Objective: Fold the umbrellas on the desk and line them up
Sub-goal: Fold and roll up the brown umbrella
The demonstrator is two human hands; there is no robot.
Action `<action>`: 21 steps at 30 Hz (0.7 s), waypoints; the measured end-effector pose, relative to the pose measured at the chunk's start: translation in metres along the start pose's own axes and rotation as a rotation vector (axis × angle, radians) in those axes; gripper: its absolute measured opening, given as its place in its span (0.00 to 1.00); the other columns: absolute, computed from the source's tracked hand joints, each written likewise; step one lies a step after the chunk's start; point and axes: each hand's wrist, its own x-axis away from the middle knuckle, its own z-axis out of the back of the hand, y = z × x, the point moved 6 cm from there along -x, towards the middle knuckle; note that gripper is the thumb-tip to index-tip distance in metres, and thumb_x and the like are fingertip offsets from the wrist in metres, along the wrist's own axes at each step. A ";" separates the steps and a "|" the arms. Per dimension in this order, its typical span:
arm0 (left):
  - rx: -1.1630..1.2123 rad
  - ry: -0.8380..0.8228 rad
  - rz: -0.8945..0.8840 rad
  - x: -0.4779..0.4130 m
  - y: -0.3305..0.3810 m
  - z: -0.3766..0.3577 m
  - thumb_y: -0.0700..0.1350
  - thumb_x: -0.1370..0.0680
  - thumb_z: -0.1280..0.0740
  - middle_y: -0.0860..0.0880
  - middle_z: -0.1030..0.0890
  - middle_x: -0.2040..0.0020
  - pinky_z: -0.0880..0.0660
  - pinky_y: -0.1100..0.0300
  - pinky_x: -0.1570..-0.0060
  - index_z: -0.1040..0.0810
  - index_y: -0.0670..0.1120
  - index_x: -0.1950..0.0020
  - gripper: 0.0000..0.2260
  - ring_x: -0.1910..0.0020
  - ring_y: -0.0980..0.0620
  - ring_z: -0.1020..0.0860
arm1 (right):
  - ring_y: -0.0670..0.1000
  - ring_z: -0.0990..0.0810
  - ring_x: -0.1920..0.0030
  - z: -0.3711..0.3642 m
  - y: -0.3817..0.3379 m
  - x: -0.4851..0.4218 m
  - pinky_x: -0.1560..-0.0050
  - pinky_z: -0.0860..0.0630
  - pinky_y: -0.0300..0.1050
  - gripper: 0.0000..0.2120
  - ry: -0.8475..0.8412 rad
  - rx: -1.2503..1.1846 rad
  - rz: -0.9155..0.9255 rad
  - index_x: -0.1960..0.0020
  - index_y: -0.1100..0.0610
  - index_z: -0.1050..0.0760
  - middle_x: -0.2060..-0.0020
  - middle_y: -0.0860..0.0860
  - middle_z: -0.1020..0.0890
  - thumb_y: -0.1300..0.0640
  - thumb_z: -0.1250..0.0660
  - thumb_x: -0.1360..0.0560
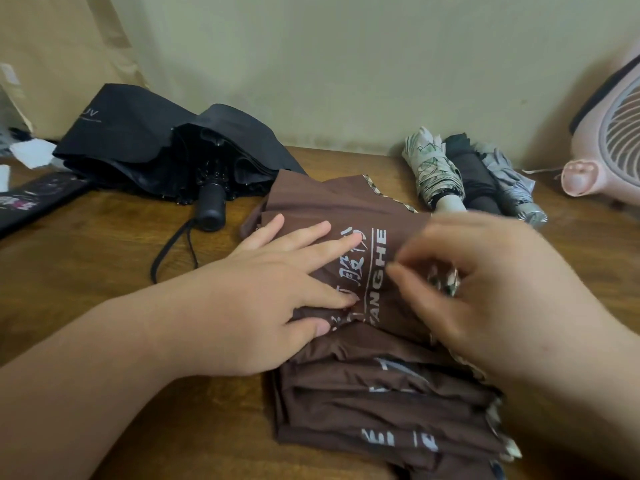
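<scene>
From your head camera: the brown umbrella (346, 202) lies in the middle of the desk (86, 254), its canopy pleated in flat layers that run down toward the front edge, white lettering facing up. Your left hand (263, 292) is flat on the top pleat, fingers straight and spread, pressing the cloth down, thumb tucked against the fold's edge. Your right hand (502, 289) is blurred, but its fingers are curled in and pinch the checked trim of that same canopy, just right of the lettering.

At the back left, the black umbrella (138, 143) sits half collapsed, canopy loose, with its handle (210, 206) pointing toward you and its strap (169, 251) trailing across the wood. At the back right edge, three rolled ones lie side by side, touching: the floral umbrella (433, 168), the dark umbrella (474, 178) and the grey umbrella (509, 185). Beyond them, in the right corner, stands a pink fan (609, 143).
</scene>
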 end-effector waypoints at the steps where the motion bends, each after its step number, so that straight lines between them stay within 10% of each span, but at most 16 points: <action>1: 0.001 -0.007 -0.004 -0.001 0.001 0.000 0.60 0.17 0.41 0.75 0.70 0.25 0.74 0.52 0.24 0.34 0.74 0.27 0.18 0.26 0.69 0.74 | 0.55 0.22 0.55 0.000 -0.001 -0.006 0.54 0.22 0.54 0.07 0.106 -0.018 0.015 0.52 0.53 0.17 0.57 0.50 0.20 0.50 0.31 0.23; 7: 0.068 0.035 -0.070 0.005 -0.002 0.001 0.64 0.21 0.35 0.75 0.60 0.22 0.70 0.49 0.22 0.28 0.77 0.34 0.16 0.24 0.70 0.69 | 0.58 0.39 0.21 -0.065 0.006 -0.021 0.21 0.43 0.62 0.35 -0.149 0.105 0.001 0.20 0.49 0.37 0.23 0.57 0.33 0.32 0.44 0.22; 14: 0.153 0.196 0.025 0.032 -0.029 0.024 0.68 0.33 0.26 0.80 0.40 0.29 0.51 0.52 0.21 0.17 0.68 0.59 0.08 0.25 0.73 0.46 | 0.51 0.61 0.18 -0.080 0.025 -0.014 0.19 0.61 0.57 0.59 -0.419 0.188 -0.051 0.19 0.39 0.64 0.17 0.51 0.56 0.11 0.59 0.42; 18: 0.274 0.375 0.091 0.041 -0.025 0.045 0.49 0.32 0.23 0.65 0.23 0.43 0.31 0.71 0.49 0.24 0.52 0.67 0.11 0.44 0.72 0.26 | 0.50 0.61 0.18 -0.080 0.025 -0.013 0.19 0.60 0.58 0.61 -0.433 0.168 -0.039 0.19 0.38 0.65 0.17 0.50 0.56 0.09 0.59 0.45; 21: 0.353 0.452 0.133 0.045 -0.028 0.051 0.36 0.33 0.28 0.54 0.20 0.57 0.27 0.68 0.63 0.29 0.50 0.67 0.13 0.63 0.57 0.23 | 0.49 0.62 0.18 -0.079 0.023 -0.011 0.19 0.59 0.58 0.61 -0.436 0.161 -0.027 0.19 0.38 0.64 0.17 0.49 0.56 0.09 0.56 0.44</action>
